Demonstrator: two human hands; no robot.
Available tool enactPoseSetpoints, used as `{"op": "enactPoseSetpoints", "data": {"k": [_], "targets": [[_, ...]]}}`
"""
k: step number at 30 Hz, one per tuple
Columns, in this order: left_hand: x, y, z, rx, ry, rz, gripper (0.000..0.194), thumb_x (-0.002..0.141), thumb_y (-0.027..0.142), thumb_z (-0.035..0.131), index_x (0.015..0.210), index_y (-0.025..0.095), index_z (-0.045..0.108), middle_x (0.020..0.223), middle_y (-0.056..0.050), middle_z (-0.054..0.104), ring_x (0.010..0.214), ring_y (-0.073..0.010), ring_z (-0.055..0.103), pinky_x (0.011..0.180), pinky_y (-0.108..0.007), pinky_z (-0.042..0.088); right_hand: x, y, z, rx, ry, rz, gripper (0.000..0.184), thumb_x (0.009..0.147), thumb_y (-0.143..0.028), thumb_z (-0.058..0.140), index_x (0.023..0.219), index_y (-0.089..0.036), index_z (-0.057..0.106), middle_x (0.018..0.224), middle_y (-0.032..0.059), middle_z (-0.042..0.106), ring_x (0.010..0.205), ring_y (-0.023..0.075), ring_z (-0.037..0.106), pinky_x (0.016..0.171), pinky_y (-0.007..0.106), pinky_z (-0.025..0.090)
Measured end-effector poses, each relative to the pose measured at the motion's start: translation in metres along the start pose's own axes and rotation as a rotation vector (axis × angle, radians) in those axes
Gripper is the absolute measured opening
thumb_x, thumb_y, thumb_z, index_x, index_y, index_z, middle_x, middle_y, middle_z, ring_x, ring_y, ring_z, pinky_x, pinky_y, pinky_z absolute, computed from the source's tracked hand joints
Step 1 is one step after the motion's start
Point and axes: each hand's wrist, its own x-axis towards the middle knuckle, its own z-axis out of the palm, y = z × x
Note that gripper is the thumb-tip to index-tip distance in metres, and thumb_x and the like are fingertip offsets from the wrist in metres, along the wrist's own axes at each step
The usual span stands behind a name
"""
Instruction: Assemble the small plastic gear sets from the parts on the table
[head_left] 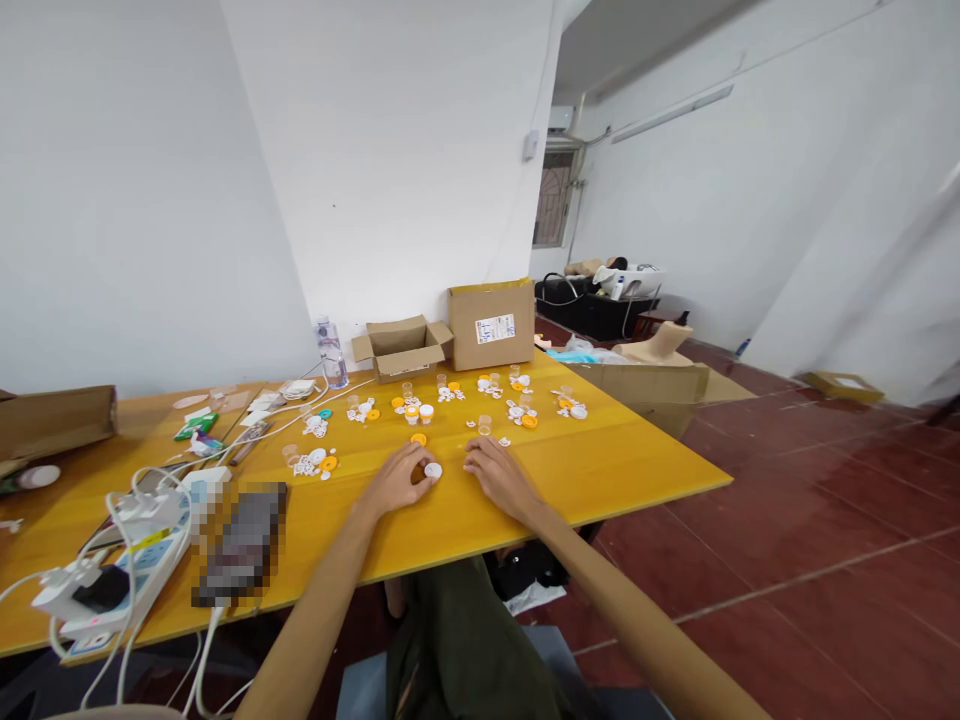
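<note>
My left hand (397,480) rests over the table and pinches a white round disc (433,470) between thumb and fingers. Just beyond it lies an orange ring-shaped piece (418,439). To the right, my right hand (496,478) is low over the tabletop with its fingers curled together; whatever they may hold is too small to make out. A clear small cup (484,425) stands just past those fingers, and small white pieces (505,442) lie beside it. Two small jars with orange and white parts (419,414) stand together farther back.
Several groups of clear cups, orange rings and white pieces (523,412) are spread across the yellow table (622,470). Behind are an open carton (405,360), a closed box (491,330) and a bottle (331,352). At left lie a phone (244,545) and a cabled power strip (169,560).
</note>
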Motion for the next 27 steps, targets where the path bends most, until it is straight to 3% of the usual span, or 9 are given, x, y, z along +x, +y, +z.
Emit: {"op": "enactPoseSetpoints", "data": {"k": [10,27], "targets": [[0.0,-0.002,0.002,0.022,0.018,-0.021,0.004,0.085,0.027,0.057,0.087,0.023,0.058,0.088,-0.003,0.061,0.086,-0.0217,0.059,0.082,-0.035,0.049,0.021,-0.024,0.019,0.209,-0.007,0.027,0.018,0.093,-0.01,0.053,0.085,-0.022,0.062,0.101,0.0066,0.064,0.098,0.0215,0.061,0.086,0.037,0.051],[0.0,-0.004,0.004,0.016,0.006,-0.029,0.008,0.086,0.032,0.056,0.087,0.024,0.058,0.088,-0.004,0.061,0.088,-0.0232,0.058,0.087,-0.038,0.049,0.026,-0.024,0.024,0.114,-0.062,-0.032,0.017,0.092,-0.01,0.057,0.086,-0.023,0.065,0.103,0.0067,0.065,0.097,0.0225,0.06,0.084,0.037,0.05]]}}
